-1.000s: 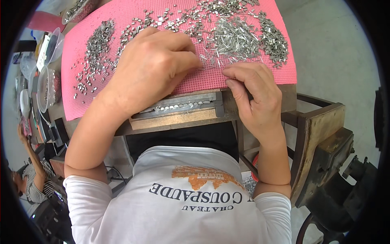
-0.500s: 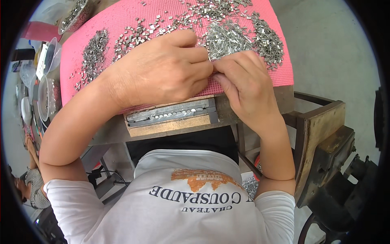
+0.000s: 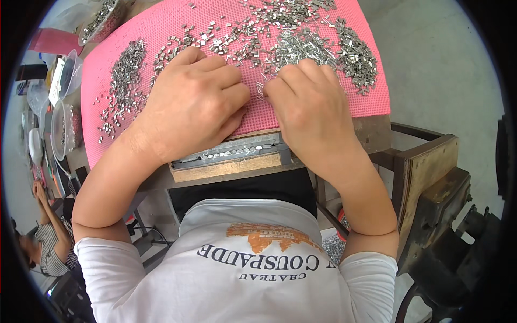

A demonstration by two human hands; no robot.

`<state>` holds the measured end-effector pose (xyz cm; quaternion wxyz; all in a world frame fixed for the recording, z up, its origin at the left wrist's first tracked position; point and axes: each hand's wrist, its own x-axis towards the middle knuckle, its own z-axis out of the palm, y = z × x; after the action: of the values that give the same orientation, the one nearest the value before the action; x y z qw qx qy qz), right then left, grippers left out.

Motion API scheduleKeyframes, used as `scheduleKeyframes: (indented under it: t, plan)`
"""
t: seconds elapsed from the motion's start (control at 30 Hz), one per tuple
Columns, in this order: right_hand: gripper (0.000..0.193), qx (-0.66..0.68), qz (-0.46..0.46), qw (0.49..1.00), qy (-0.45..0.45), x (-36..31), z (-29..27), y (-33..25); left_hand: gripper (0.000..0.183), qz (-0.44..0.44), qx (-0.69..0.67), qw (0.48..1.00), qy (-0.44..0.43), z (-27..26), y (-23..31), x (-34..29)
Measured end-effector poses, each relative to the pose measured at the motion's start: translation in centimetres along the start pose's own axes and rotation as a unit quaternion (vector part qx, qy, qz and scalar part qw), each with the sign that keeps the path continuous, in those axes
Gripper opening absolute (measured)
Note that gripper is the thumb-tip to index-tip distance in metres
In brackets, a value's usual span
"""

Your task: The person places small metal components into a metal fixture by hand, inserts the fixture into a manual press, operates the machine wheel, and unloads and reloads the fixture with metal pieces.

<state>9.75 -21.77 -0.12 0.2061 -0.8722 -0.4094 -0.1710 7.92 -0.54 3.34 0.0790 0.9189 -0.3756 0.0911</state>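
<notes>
My left hand (image 3: 200, 102) is closed above the near side of a pink mesh mat (image 3: 366, 105), its fingers curled under and whatever they hold hidden. Across a narrow gap, my right hand (image 3: 312, 107) is closed too, thumb and fingertips bent down at the edge of a pile of thin silver metal pins (image 3: 301, 47). A few loose pins lie by its fingertips; what it grips is hidden. Below both hands, at the table's front edge, sits a metal fixture (image 3: 231, 153) on a wooden strip (image 3: 226, 168), with a row of small shiny rounded pieces along its slot.
Small metal pieces lie in a left heap (image 3: 128, 70) and a right heap (image 3: 356, 59), with more scattered between. Clear plastic tubs (image 3: 65, 129) stand at the left. A dark machine (image 3: 436, 215) is at the right. Another person's hands (image 3: 39, 191) show far left.
My hands, which met over the pin pile's near edge, have drawn slightly apart. Both have shifted left, uncovering more of the pins and scattered pieces.
</notes>
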Motion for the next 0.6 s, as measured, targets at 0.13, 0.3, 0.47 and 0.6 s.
scheduleKeyframes:
  t: [0.13, 0.3, 0.47, 0.6]
  plan:
    - [0.001, -0.010, 0.007, 1.000, -0.016, 0.2, 0.4, 0.0, 0.013, -0.034, -0.024, 0.999, 0.007, 0.2, 0.1, -0.6]
    - [0.007, 0.021, -0.002, 1.000, -0.020, -0.1, 0.5, 1.2, 0.011, -0.148, -0.148, 0.976, 0.059, 0.3, 1.5, -2.3]
    - [0.026, 0.219, 0.035, 0.974, 0.036, -1.7, -1.2, -0.5, 0.009, -0.194, -0.308, 0.928, 0.075, -0.1, 3.7, -4.5]
    - [0.027, 0.330, 0.059, 0.941, 0.039, -3.4, -0.8, -2.2, 0.011, -0.231, -0.316, 0.916, 0.084, 0.2, 5.6, -4.8]
